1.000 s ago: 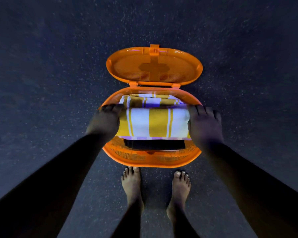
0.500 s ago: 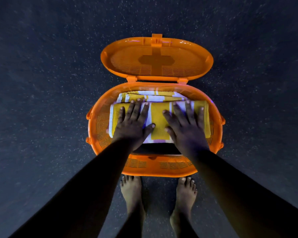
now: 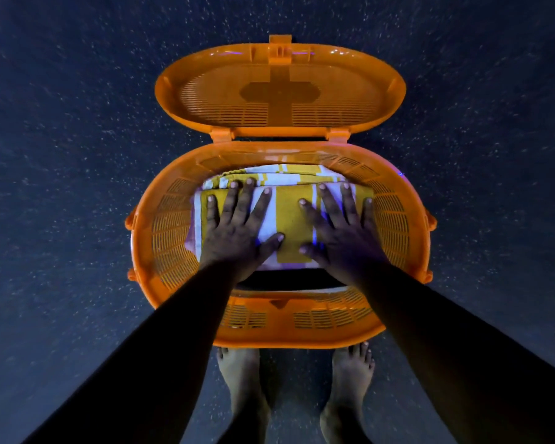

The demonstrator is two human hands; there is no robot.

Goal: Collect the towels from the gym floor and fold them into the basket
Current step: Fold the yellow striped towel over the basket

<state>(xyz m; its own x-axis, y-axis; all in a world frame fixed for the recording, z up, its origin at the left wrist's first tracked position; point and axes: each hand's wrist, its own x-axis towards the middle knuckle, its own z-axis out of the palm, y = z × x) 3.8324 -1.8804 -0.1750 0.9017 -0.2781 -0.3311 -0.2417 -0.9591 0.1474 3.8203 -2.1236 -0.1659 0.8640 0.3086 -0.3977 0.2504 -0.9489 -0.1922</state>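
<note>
Two bare feet (image 3: 237,382) stand just short of the basket (image 3: 173,238). Left hand (image 3: 237,225) and right hand (image 3: 340,229) lie flat, fingers spread, gripping nothing — pressing the folded towel (image 3: 297,225) down to seat it. Beyond, the lid (image 3: 279,91) lies open — access kept.

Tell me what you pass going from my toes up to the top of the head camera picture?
Bare feet → near rim of the orange slotted plastic basket → both hands, left and right, pressed flat on the folded yellow-and-white striped towel → open orange lid → dark speckled floor.
</note>
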